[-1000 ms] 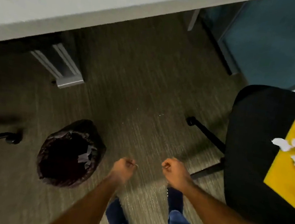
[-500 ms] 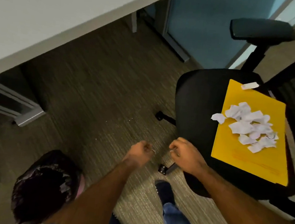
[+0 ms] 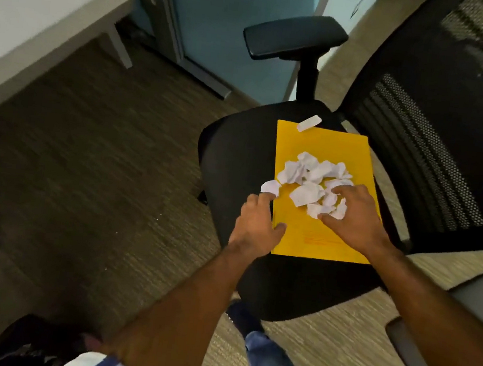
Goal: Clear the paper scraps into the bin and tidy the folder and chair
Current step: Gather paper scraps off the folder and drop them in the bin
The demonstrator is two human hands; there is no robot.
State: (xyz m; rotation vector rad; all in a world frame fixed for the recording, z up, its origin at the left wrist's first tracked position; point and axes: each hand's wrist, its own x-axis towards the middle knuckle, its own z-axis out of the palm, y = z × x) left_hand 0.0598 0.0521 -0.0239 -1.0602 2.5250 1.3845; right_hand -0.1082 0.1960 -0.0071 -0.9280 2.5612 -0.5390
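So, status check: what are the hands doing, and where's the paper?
Left hand open at folder edge, right hand open on scraps. Scraps piled on folder on chair; stray scrap at far edge. Nothing blocking.

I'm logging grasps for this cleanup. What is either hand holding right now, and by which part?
Nothing is gripped yet. The right hand rests spread fingers on the paper scraps; the left hand touches the edge of the yellow folder.

Crumpled paper scraps (image 3: pixel 308 190); matt folder (image 3: pixel 311 242); chair (image 3: pixel 237 152) w/ mesh back
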